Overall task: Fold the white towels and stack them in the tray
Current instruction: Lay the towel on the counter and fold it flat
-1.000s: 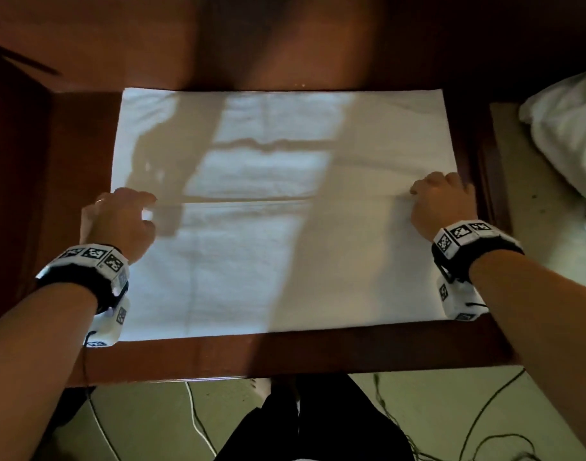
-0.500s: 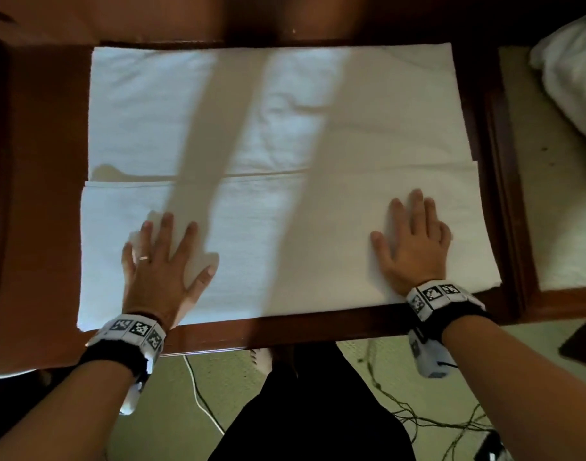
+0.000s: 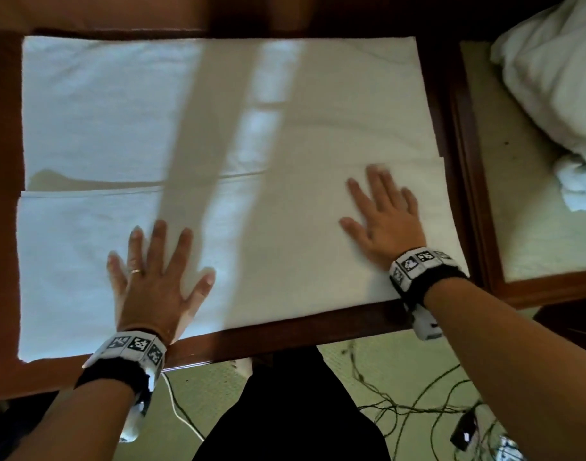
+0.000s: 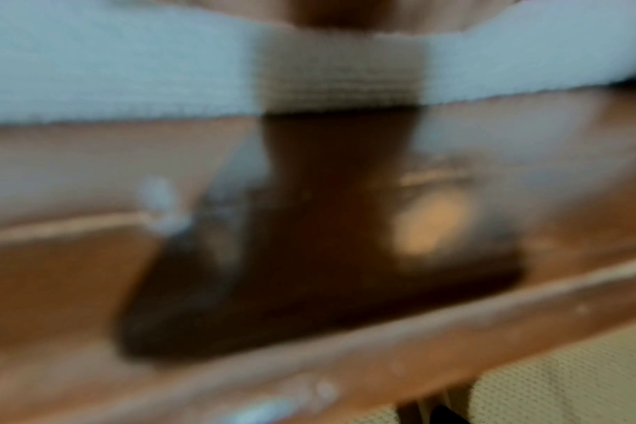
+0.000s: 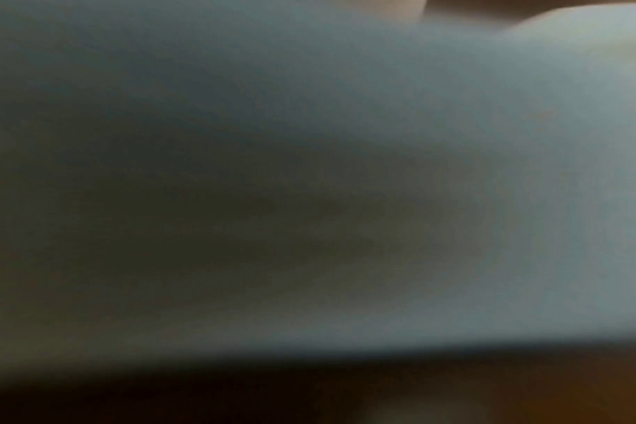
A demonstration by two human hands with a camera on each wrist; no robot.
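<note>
A large white towel (image 3: 218, 111) lies spread over the wooden table (image 3: 285, 331). Its near part is folded over the rest, and the fold's free edge (image 3: 118, 193) runs across the middle. My left hand (image 3: 155, 271) lies flat on this near flap, fingers spread, a ring on one finger. My right hand (image 3: 383, 214) presses flat on the flap's right side, its fingertips blurred. Neither hand holds anything. The left wrist view is blurred and shows the towel's near edge (image 4: 127, 71) above bare wood. In the right wrist view I see only blurred white towel (image 5: 490, 143).
To the right stands a wood-framed surface with a beige top (image 3: 518, 227). Crumpled white towels (image 3: 551, 78) are heaped on its far part. Cables (image 3: 401, 404) lie on the floor below the table's near edge, beside my dark-clothed legs (image 3: 285, 410).
A second ago both hands gripped the towel's edge with curled fingers at mid-table. They let go and now lie flat on the near flap; the right hand is still sliding.
</note>
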